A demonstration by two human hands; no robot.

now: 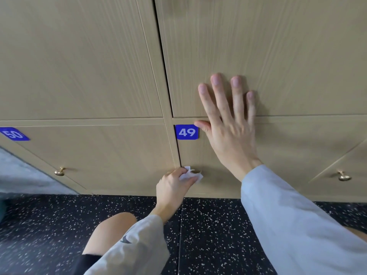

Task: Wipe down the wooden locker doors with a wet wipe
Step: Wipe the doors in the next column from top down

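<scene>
Right hand [228,133] flat on locker door [297,155], wet wipe [189,175] pinched in left-hand fingers [178,173]

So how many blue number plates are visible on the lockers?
2: plate 49 beside the right hand's thumb, and plate 50 at the left edge. Others may lie outside the view.

We count five wooden locker doors: two at twelve o'clock [79,56] [278,46], door 50 [99,155] at nine, door 49 [288,151] at centre, a sliver [353,165] at three. Two blue number plates [14,133] [186,132], three brass knobs [59,172] [196,172] [344,177], two hands [228,124] [174,187], one white wet wipe [189,175].
</scene>
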